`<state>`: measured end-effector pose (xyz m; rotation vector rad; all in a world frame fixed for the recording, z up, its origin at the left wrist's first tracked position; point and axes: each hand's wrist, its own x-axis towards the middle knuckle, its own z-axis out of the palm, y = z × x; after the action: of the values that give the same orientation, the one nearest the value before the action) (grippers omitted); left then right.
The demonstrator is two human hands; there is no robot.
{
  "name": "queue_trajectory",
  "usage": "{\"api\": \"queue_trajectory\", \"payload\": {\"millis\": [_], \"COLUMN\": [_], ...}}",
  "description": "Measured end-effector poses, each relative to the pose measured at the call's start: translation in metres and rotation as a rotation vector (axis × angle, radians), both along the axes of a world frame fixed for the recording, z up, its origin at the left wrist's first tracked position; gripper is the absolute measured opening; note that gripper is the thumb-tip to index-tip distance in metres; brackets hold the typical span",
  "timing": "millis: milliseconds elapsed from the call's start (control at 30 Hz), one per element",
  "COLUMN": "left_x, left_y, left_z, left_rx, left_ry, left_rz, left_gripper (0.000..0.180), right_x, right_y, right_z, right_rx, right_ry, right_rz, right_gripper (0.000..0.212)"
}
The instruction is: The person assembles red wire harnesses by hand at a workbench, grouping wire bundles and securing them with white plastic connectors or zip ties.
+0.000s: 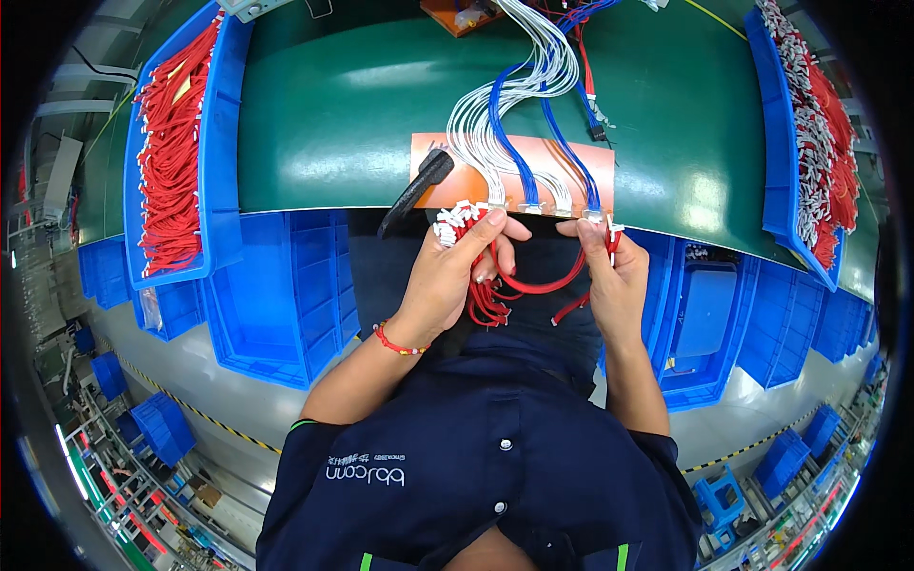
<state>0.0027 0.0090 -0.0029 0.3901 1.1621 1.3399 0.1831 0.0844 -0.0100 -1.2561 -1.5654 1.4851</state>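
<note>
My left hand (443,276) is closed around a bundle of red cables (487,310) with white connectors (455,221) at their ends. Between my two hands sags a loop of red cable (543,287). At its right end my right hand (621,284) pinches a red cable by its connector end, close to the bench edge. Both sets of fingertips are at the front of an orange board (595,164). White wires (466,119) and blue wires (507,143) run over that board to sockets along its front edge. My fingers partly hide the connectors.
A black bar-shaped object (416,192) juts over the bench edge, left of the board. Blue bins of red cables stand at the left (227,124) and right (776,143) of the green bench (352,124). More blue bins (249,295) sit below the bench.
</note>
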Motion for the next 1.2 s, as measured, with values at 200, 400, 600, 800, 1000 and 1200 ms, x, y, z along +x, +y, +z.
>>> {"api": "queue_trajectory", "payload": {"millis": [200, 400, 600, 800, 1000, 1200], "left_x": [0.001, 0.019, 0.026, 0.022, 0.011, 0.011], "left_y": [-0.003, -0.016, -0.015, -0.016, -0.012, -0.012], "left_z": [0.004, 0.017, 0.022, 0.015, 0.018, 0.002], "left_rx": [0.014, 0.079, 0.064, 0.128, 0.171, 0.109], "left_ry": [0.019, 0.142, 0.108, -0.058, -0.111, 0.094], "left_rz": [-0.024, -0.239, -0.169, -0.021, 0.150, 0.114], "left_gripper": [0.033, 0.030, 0.032, 0.029, 0.027, 0.027], "right_x": [0.013, 0.007, -0.005, 0.016, 0.083, 0.085], "right_y": [-0.008, -0.015, -0.019, -0.005, 0.021, 0.021], "right_z": [0.008, 0.023, 0.021, 0.035, 0.020, 0.006], "right_rx": [0.056, 0.306, 0.528, 0.083, -0.319, -0.321], "right_ry": [-0.053, -0.287, -0.379, -0.258, -0.010, 0.243], "right_rz": [0.079, 0.086, 0.242, 0.655, 0.574, 0.228], "right_gripper": [0.020, 0.010, 0.018, 0.029, 0.024, 0.015]}}
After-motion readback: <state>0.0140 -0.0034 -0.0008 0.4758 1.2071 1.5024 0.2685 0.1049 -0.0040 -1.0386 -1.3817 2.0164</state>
